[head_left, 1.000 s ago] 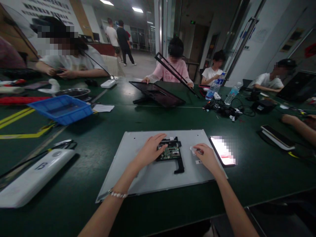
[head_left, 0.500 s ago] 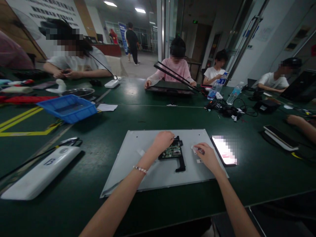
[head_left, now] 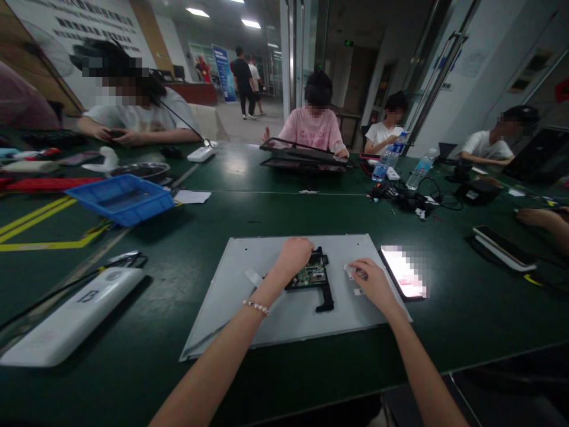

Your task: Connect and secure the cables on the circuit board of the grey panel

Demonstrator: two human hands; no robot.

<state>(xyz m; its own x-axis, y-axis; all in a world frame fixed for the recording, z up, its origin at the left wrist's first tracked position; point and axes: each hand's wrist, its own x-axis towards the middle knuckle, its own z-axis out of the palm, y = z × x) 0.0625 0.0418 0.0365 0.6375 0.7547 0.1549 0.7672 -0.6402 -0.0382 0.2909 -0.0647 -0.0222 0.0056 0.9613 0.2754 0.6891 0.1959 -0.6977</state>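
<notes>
A flat pale metal panel (head_left: 240,258) lies before me on the dark green table. On its middle sits a green circuit board (head_left: 315,276) in a black bracket (head_left: 328,298). My left hand (head_left: 296,256) is closed at the board's upper left edge, its fingertips bent down and mostly hidden. Right of the board, my right hand (head_left: 370,279) pinches a small white tape-like piece (head_left: 348,270) low over the panel. A white label (head_left: 359,292) lies just below those fingers. Left of the board, a white strip (head_left: 253,277) is partly covered by my left forearm.
A lit phone (head_left: 402,273) lies along the panel's right edge. At the left are a long white power bank (head_left: 73,317) with a cable and a blue tray (head_left: 127,204). Bottles (head_left: 421,169) and tangled black cables (head_left: 402,196) lie farther back. A person opposite handles a black frame (head_left: 306,151).
Both my hands stay nearly in place. Across the table, the person's black frame has come down lower, and one of that person's hands has lifted off.
</notes>
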